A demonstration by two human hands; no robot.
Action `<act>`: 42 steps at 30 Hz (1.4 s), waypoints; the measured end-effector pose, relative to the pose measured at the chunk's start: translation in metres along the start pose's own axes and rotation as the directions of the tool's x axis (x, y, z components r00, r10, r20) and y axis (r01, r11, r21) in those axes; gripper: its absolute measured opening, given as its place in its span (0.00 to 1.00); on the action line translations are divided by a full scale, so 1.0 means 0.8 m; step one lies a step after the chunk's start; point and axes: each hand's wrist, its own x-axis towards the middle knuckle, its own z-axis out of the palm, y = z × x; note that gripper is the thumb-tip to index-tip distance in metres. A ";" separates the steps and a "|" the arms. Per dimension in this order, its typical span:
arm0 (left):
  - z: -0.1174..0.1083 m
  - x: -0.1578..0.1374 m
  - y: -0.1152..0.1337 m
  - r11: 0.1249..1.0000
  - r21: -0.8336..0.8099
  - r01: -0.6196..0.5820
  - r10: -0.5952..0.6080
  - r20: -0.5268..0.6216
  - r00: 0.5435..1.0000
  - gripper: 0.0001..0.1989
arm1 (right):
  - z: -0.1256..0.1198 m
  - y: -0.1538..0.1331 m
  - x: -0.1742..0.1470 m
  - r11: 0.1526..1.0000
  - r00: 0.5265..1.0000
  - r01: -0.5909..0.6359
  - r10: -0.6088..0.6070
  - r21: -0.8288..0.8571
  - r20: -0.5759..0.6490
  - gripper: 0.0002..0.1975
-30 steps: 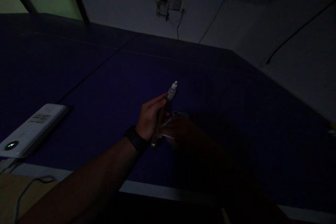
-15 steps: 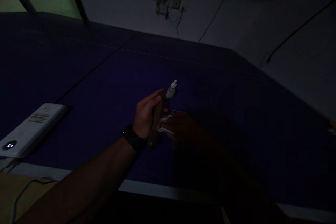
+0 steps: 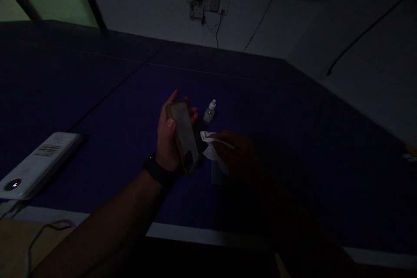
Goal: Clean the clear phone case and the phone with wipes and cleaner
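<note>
My left hand (image 3: 167,139) is closed around a phone case (image 3: 185,130) with a brownish edge and a pale, translucent back. The case is tilted, and its camera cutout is at the lower end. In my right hand (image 3: 236,152) a folded white tissue (image 3: 210,144) is pinched, just right of the case and apart from it. Below that hand lies a dark, flat, phone-like object (image 3: 217,176), partly covered. A small dropper bottle (image 3: 209,113) with a white cap stands just beyond my hands.
A white power bank (image 3: 42,163) lies at the left on the dark blue table (image 3: 130,95), with a cable (image 3: 29,247) near it. Wall sockets (image 3: 208,5) with plugged-in cords are at the back. Another dark cord (image 3: 361,39) hangs at the right.
The phone case has turned from edge-on so its broad pale face shows. My right hand has drawn the tissue away from it, to the right.
</note>
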 end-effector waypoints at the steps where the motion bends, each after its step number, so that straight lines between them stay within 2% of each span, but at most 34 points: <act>1: -0.001 -0.002 0.000 1.000 0.017 -0.001 0.001 0.013 1.000 0.37 | 0.000 0.001 0.001 0.998 0.998 -0.054 0.055 0.024 -0.022 0.12; 4: -0.009 -0.008 -0.004 0.994 0.105 -0.032 0.019 0.126 0.992 0.40 | -0.001 0.008 0.005 0.993 0.993 -0.121 0.121 0.018 0.019 0.12; 6: -0.014 -0.012 -0.009 0.983 0.171 -0.065 0.025 0.226 0.974 0.40 | -0.003 0.016 0.007 0.994 0.994 -0.100 0.102 -0.032 0.048 0.12; 8: -0.018 -0.013 -0.014 0.978 0.201 -0.055 -0.003 0.280 0.960 0.38 | -0.004 0.024 0.009 0.994 0.995 -0.056 0.063 -0.095 0.071 0.11; 12: -0.018 -0.011 -0.022 0.992 0.118 0.048 -0.074 0.235 0.969 0.39 | 0.001 0.029 0.009 0.963 0.979 0.061 -0.007 -0.261 0.203 0.10; 15: -0.019 -0.008 -0.028 0.993 0.074 0.091 -0.104 0.205 0.973 0.42 | 0.009 0.022 0.009 0.904 0.934 0.195 -0.052 -0.381 0.354 0.14; 18: -0.021 -0.009 -0.033 0.992 0.099 0.074 -0.094 0.221 0.971 0.41 | 0.018 0.013 0.011 0.826 0.895 0.283 -0.045 -0.488 0.443 0.16; 21: -0.020 -0.011 -0.036 0.987 0.161 0.013 -0.051 0.235 0.971 0.38 | 0.024 0.010 0.014 0.761 0.889 0.303 -0.009 -0.573 0.458 0.11; 25: -0.019 -0.014 -0.038 0.988 0.155 -0.008 -0.029 0.232 0.972 0.35 | 0.029 0.008 0.019 0.744 0.870 0.328 0.002 -0.582 0.493 0.06; 29: -0.020 -0.016 -0.041 0.988 0.142 -0.059 0.019 0.267 0.963 0.32 | 0.027 0.003 0.022 0.763 0.788 0.437 -0.068 -0.477 0.613 0.05; 31: -0.020 -0.017 -0.041 0.988 0.131 -0.078 0.036 0.297 0.954 0.30 | 0.026 0.001 0.021 0.759 0.773 0.458 -0.082 -0.464 0.629 0.04; 35: -0.018 -0.019 -0.039 0.991 0.112 -0.073 0.034 0.313 0.949 0.29 | 0.029 0.000 0.020 0.718 0.860 0.357 -0.004 -0.597 0.510 0.08; 37: -0.018 -0.018 -0.041 0.991 0.110 -0.072 0.035 0.304 0.952 0.30 | 0.030 0.000 0.020 0.705 0.877 0.331 0.016 -0.627 0.481 0.08; 38: -0.020 -0.017 -0.043 0.991 0.110 -0.081 0.043 0.309 0.950 0.29 | 0.031 0.000 0.020 0.706 0.868 0.345 0.011 -0.618 0.496 0.08; 40: -0.024 -0.014 -0.050 0.985 0.104 -0.141 0.095 0.359 0.929 0.30 | 0.031 0.000 0.021 0.730 0.812 0.416 -0.031 -0.542 0.582 0.07; 42: -0.029 -0.010 -0.058 0.966 0.091 -0.242 0.178 0.444 0.878 0.32 | 0.031 0.000 0.022 0.748 0.761 0.462 -0.059 -0.476 0.646 0.07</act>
